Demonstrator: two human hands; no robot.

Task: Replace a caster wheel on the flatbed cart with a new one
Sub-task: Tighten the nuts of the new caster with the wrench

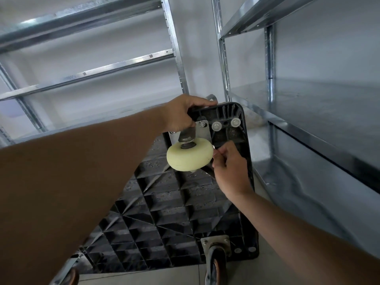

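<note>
- Metal shelving (pixel 287 124) fills the background; the upturned cart (pixel 174 212) sits centre frame.
- Left hand (pixel 183 114) grips the cart's top edge, above the cream caster wheel (pixel 189 156).
- Right hand (pixel 230 167) pinches something small just right of the wheel.

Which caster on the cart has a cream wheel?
The far one, between both hands at the cart's top corner. The near caster by the bottom corner has a dark wheel and nobody touches it.
</note>
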